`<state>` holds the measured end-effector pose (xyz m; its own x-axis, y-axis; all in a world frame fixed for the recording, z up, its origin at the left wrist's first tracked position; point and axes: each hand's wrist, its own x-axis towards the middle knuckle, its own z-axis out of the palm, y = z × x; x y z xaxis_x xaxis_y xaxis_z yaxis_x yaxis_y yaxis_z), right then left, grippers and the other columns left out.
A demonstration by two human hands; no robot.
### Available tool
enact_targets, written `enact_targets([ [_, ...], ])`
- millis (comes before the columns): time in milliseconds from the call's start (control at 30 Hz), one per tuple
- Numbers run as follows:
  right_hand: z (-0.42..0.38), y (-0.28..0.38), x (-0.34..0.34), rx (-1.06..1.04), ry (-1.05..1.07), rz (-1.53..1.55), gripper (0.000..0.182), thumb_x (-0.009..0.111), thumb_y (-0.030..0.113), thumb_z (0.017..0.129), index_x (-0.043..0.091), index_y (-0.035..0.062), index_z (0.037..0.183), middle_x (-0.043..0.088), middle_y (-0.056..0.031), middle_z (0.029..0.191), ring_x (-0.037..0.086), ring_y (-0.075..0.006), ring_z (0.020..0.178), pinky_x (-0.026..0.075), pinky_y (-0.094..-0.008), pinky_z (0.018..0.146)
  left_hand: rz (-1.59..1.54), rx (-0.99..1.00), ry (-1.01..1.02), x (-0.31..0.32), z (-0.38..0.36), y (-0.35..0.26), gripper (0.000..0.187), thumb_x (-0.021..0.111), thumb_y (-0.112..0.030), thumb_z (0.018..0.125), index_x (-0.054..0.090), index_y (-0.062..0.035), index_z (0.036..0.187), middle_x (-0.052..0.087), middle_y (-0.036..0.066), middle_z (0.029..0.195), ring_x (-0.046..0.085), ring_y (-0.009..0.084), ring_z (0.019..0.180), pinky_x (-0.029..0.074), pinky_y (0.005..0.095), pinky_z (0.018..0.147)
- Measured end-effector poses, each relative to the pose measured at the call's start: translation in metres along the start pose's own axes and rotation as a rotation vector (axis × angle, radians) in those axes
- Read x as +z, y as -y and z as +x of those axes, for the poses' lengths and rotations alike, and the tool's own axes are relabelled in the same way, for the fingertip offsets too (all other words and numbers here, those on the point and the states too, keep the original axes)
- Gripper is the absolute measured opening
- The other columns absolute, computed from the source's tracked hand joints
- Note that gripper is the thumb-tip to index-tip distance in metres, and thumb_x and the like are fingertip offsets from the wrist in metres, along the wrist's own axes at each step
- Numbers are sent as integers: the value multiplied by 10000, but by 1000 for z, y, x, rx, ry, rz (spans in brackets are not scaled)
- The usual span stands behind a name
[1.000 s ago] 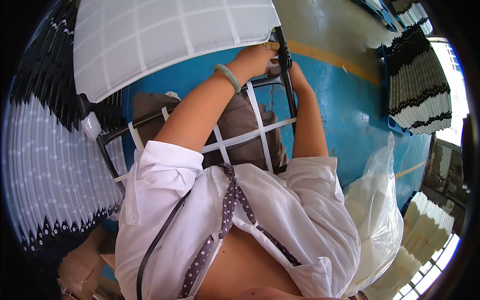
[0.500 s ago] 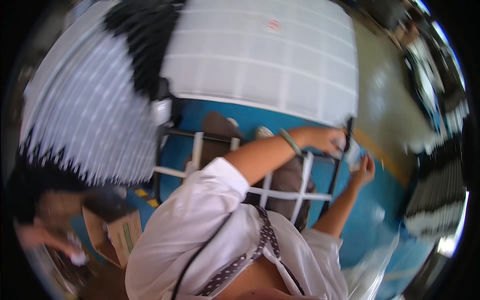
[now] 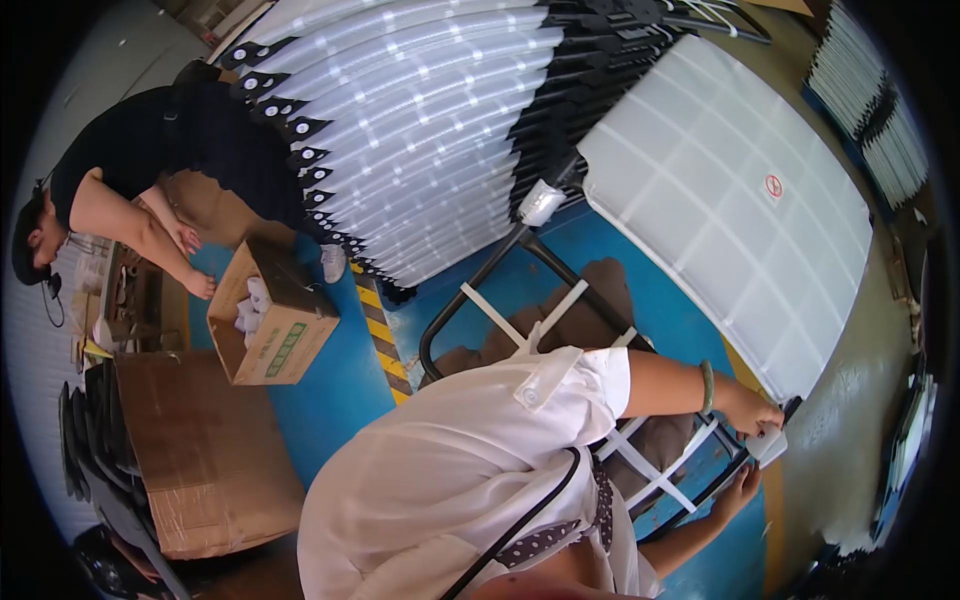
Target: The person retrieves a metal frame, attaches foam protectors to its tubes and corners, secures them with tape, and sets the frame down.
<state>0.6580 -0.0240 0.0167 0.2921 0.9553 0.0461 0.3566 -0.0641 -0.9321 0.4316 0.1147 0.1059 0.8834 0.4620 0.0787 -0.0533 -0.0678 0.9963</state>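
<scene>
My left hand [image 3: 752, 414], with a green bracelet on the wrist, is closed on a small white cap [image 3: 771, 446] at the near corner of a black metal frame [image 3: 478, 277]. White straps [image 3: 500, 318] cross that frame. A large white mesh panel [image 3: 720, 200] leans over the frame's far side, just above my left hand. My right hand [image 3: 739, 492] hangs below the same corner with its fingers spread, holding nothing, close to the lower bar. Another white cap [image 3: 541, 203] sits on the frame's far corner.
Stacked white and black panels [image 3: 420, 120] fan across the top. A person in black [image 3: 130, 180] bends at the left beside an open cardboard box [image 3: 270, 320] holding white pieces. Flat cardboard [image 3: 200, 450] lies lower left. A yellow-black stripe [image 3: 380, 330] marks the blue floor.
The view has swung left, bringing the other person and the box into sight. My right hand has come off the frame corner and dropped below it. My left hand stays at the corner.
</scene>
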Motion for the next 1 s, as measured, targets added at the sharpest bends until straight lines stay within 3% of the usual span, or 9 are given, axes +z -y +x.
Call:
enact_targets([
  [100, 14, 5, 10, 106, 14, 12, 435, 432, 271, 954, 438, -50, 1249, 535, -118, 1091, 497, -198, 959, 391, -305, 866, 341, 82, -66, -1, 1, 8, 348, 564, -188, 849, 466, -54, 1155, 594, 182, 1017, 585, 320, 952, 440, 412, 790],
  [400, 46, 12, 27, 116, -108, 164, 511, 435, 359, 943, 434, -37, 1265, 540, -158, 1166, 529, -225, 1040, 418, -349, 888, 413, 120, -165, -3, 2, 14, 294, 597, -218, 810, 537, -65, 1054, 635, 155, 922, 609, 297, 888, 456, 395, 742],
  [500, 52, 6, 23, 36, 55, 252, 425, 460, 269, 912, 477, -2, 1239, 557, -126, 1162, 541, -235, 1049, 431, -355, 894, 414, 361, -215, -2, 12, 25, 192, 631, -136, 736, 613, 0, 870, 624, 172, 778, 614, 283, 742, 461, 377, 646],
  [533, 49, 5, 21, -373, -10, -447, 389, 475, 229, 887, 507, 17, 1211, 583, -124, 1140, 560, -261, 1036, 436, -373, 886, 387, 326, -209, -2, 10, 27, 207, 640, -132, 717, 621, -27, 894, 626, 163, 789, 614, 274, 741, 465, 382, 650],
  [600, 34, 55, 36, -175, -24, -682, 340, 469, 147, 846, 552, 64, 1165, 608, -180, 1057, 586, -326, 975, 462, -392, 827, 563, 231, -262, -4, -1, 19, 190, 626, -190, 756, 618, -104, 925, 631, 139, 819, 617, 279, 772, 477, 392, 682],
  [633, 38, 22, 35, -534, -193, -767, 259, 531, 169, 845, 595, 72, 1077, 636, -177, 907, 609, -353, 823, 482, -410, 713, 564, 180, -204, -8, -8, 8, 183, 615, -223, 784, 610, -121, 936, 638, 123, 770, 628, 268, 706, 480, 384, 641],
  [667, 28, 48, 45, -255, -200, -465, 230, 529, 228, 885, 629, 30, 945, 631, -141, 791, 594, -279, 710, 466, -378, 652, 440, -57, -151, -9, -15, -14, 166, 612, -231, 796, 612, -137, 933, 642, 109, 710, 632, 241, 607, 480, 372, 584],
  [700, 24, 79, 51, 149, -208, -125, 315, 528, 297, 903, 631, 4, 856, 595, -84, 697, 520, -172, 647, 437, -339, 608, 546, 50, -192, -9, -10, -2, 185, 610, -221, 813, 610, -124, 969, 639, 93, 655, 613, 189, 523, 474, 337, 537],
  [1000, 16, 66, 66, 203, -114, 41, 228, 535, 196, 857, 634, 4, 931, 624, -76, 716, 558, -131, 654, 451, -303, 611, 149, 254, -135, -4, -6, 5, 207, 541, -61, 879, 516, 13, 1071, 632, 75, 721, 598, 140, 645, 465, 261, 624],
])
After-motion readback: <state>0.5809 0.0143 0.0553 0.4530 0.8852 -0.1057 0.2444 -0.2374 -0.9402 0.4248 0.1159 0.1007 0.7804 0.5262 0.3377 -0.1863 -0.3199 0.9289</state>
